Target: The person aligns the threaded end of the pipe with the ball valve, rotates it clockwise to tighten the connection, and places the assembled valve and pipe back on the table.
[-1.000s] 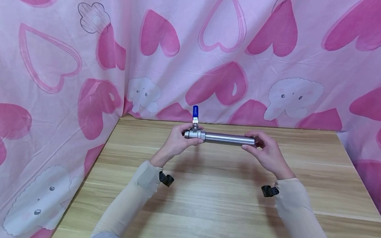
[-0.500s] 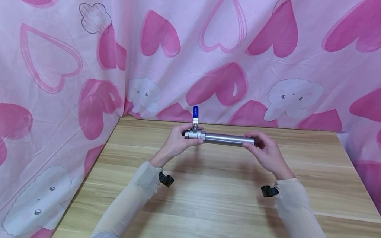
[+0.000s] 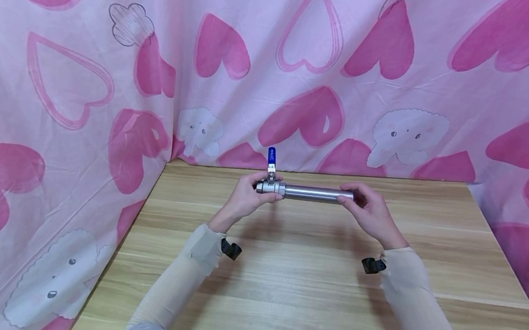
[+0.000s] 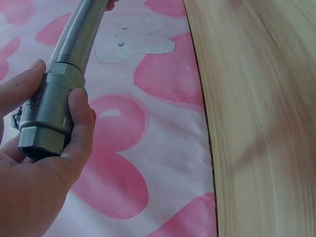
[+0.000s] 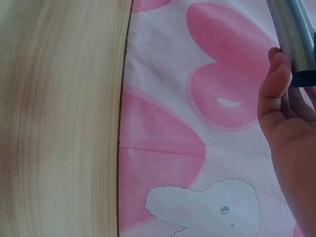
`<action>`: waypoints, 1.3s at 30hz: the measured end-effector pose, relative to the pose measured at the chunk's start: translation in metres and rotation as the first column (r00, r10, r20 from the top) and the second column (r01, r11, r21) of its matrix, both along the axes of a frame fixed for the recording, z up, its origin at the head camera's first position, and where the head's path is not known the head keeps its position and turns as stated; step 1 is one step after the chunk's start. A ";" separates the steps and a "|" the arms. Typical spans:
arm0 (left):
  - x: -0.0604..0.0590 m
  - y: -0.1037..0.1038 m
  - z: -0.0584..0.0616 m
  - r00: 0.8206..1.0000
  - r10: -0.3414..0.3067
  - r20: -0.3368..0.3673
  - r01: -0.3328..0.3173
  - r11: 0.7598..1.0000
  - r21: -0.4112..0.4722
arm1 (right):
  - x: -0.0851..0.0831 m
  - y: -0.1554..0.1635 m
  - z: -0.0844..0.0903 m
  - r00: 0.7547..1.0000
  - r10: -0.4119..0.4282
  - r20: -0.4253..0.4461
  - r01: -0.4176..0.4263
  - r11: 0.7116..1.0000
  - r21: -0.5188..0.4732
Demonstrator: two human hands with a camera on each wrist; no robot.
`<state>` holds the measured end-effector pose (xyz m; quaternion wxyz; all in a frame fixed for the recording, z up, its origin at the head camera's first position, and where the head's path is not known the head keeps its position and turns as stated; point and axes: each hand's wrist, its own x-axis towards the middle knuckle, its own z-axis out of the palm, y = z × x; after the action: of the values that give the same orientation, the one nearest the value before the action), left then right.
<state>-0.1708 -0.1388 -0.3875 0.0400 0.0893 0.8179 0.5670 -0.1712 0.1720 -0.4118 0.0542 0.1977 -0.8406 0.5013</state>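
A ball valve [image 3: 269,186] with a blue lever handle [image 3: 272,156] is joined to a straight steel pipe [image 3: 313,192], held level above the far part of the table. My left hand [image 3: 247,190] grips the valve body, thumb on one side and fingers on the other; the lever points away from me. In the left wrist view, threads show where the pipe [image 4: 79,37] meets the valve's hex end. My right hand [image 3: 370,208] holds the pipe's free end between thumb and fingers. That end's dark opening shows in the right wrist view, beside the fingers [image 5: 279,74].
The wood-grain table [image 3: 310,293] ends at a back edge just beyond the hands. A pink heart-printed cloth [image 3: 297,100] hangs behind it and along both sides. Small black cameras [image 3: 231,249] sit on both wrists.
My right thumb has shifted slightly inward along the pipe's free end, and the right fingers have adjusted a little. The left hand and the valve stay in place.
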 end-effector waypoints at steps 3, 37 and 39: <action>0.000 0.000 0.000 1.000 -0.004 -0.001 0.004 1.000 0.003 | 0.001 0.000 0.001 1.000 0.003 -0.002 -0.003 1.000 -0.009; 0.001 0.000 0.001 1.000 0.013 0.024 -0.013 1.000 -0.013 | 0.003 -0.003 0.003 0.999 0.023 -0.031 -0.024 0.999 -0.042; 0.002 0.000 0.001 0.999 0.016 0.029 -0.015 1.000 -0.015 | 0.002 -0.003 0.002 0.999 0.021 -0.028 -0.023 0.999 -0.044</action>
<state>-0.1689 -0.1390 -0.3861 0.0483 0.0744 0.8220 0.5625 -0.1691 0.1694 -0.4100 0.0646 0.2126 -0.8263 0.5176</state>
